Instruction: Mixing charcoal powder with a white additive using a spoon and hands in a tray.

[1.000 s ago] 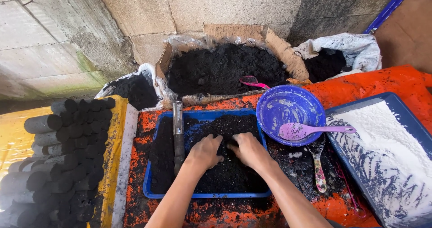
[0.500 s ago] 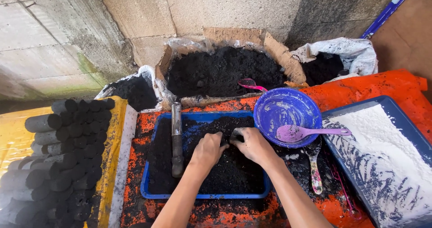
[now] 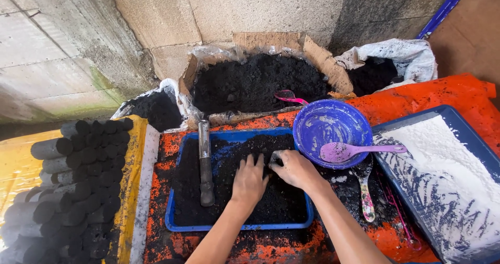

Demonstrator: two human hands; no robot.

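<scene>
1. Stacked black cylindrical briquettes (image 3: 78,191), at nine o'clock on a yellow sheet (image 3: 15,165). Rigid-looking, laid on their sides.

2. Metal tube (image 3: 204,162), lying lengthwise along the left side of the blue tray (image 3: 172,219), resting on the mix. Stiff; untouched by either hand.

3. Black powdery mix (image 3: 281,204), filling the blue tray at centre. Judged soft, loose and crumbly, light by the handful, likely damp enough to clump and smear; best gathered by cupping or scooping from beneath, not pinching.

4. Left hand (image 3: 249,179), palm down on the mix, fingers spread and pressing flat.

5. Right hand (image 3: 294,168), just beside the left at two o'clock of it, fingers curled in over a small clump of the mix; whether they pinch it tight cannot be told.

6. Cardboard box of black powder (image 3: 260,81), at twelve o'clock.

7. Blue bowl (image 3: 325,126), at one o'clock of the tray, with a purple spoon (image 3: 354,151) laid across its rim.

8. Tray of white powder (image 3: 442,175), at three o'clock, streaked black.
</scene>
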